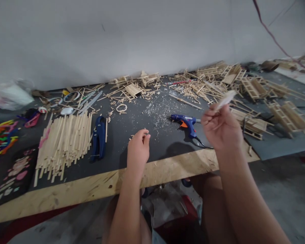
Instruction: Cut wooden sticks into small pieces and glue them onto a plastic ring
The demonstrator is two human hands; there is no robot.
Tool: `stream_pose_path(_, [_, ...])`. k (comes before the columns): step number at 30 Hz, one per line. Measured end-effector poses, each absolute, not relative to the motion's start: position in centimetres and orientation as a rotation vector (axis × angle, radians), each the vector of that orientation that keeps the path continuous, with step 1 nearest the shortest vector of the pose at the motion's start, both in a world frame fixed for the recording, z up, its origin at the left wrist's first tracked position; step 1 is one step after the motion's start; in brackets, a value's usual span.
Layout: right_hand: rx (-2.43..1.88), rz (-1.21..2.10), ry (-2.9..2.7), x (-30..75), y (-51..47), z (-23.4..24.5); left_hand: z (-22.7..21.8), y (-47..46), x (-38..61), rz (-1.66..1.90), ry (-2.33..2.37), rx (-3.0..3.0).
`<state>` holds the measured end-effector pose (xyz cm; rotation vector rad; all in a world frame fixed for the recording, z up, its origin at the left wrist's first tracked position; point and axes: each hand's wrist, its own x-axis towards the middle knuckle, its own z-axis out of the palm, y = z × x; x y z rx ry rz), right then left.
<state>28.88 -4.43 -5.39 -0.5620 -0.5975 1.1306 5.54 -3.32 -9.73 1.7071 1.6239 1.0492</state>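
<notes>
My left hand (138, 147) rests on the dark mat (122, 135), fingers pinched together at the tips near small wood bits; what they pinch is too small to make out. My right hand (220, 127) is raised above the table edge, fingers closed on a thin pale wooden stick (225, 99) that is blurred by motion. A blue glue gun (186, 122) with an orange trigger lies on the mat just left of my right hand.
A pile of cut wooden sticks (63, 145) lies at the left, blue cutters (99, 140) beside it. Scattered sticks and small ladder-like frames (254, 88) cover the back and right. Colourful craft sticks (1, 137) sit at the far left. The plywood table edge (96, 186) runs in front.
</notes>
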Motion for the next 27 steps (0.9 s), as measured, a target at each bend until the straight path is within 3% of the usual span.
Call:
stream_pose_path(8, [-0.873,1.202,-0.834,25.0,-4.5,-7.1,-8.4,-3.7,5.9,1.145,1.507,1.732])
stream_pose_path(14, [-0.926,1.261,-0.963,23.5,-4.8,-7.5,-7.7,-4.6,7.3,1.342,1.184,1.26])
stream_pose_path(27, [-1.079,1.329,-1.13,24.3,-5.0,-7.6,-7.9,-4.5,8.4,1.312,1.017,1.049])
